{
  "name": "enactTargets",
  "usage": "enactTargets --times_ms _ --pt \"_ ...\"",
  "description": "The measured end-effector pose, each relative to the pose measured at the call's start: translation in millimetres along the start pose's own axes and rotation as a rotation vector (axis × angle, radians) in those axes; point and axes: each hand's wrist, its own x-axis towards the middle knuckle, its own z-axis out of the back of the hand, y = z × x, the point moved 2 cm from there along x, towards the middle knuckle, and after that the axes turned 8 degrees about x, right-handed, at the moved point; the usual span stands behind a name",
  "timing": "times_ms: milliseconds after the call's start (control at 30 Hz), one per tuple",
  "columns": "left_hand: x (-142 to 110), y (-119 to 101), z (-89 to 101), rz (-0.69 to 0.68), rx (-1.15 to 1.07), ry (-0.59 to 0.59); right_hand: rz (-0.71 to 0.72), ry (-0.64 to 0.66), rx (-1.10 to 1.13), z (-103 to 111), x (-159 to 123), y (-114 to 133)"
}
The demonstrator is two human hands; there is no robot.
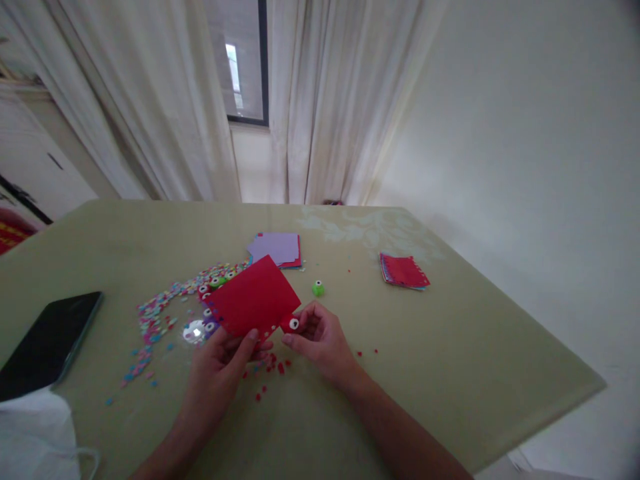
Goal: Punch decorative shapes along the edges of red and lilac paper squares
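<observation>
My left hand [220, 363] pinches the near edge of a red paper sheet [255, 297] and holds it up over the table; small holes run along that edge. My right hand [320, 337] is closed around a small red punch [290, 325] with a white eye, set against the sheet's right corner. Red paper bits [273, 367] lie on the table just below both hands.
Several colourful paper bits [165, 313] and small punches [213, 283] are scattered left of the sheet. A green punch [318, 289], a purple-topped paper stack [277, 248], a red paper stack [403, 271], a black phone [47, 343] and white cloth [35, 433] lie on the yellow-green table [450, 347].
</observation>
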Motion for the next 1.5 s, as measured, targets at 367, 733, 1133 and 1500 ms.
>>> enactTargets --times_ms 367,733,1133,1500 --pt "-2.1 -2.9 1.7 -0.035 0.005 0.008 -0.056 -0.029 0.046 -3.0 -1.5 -3.8" --pt "-4.6 1.4 1.1 -0.089 0.038 0.062 -0.074 -0.023 0.017 -5.0 -1.2 -1.0" --pt "-3.5 1.4 -0.3 -0.068 0.122 0.127 -0.193 0.012 0.123 -2.4 0.2 -4.0" --pt "-4.9 -10.0 -5.0 -0.009 0.047 0.179 -0.252 -0.043 0.140 -5.6 -3.5 -3.2"
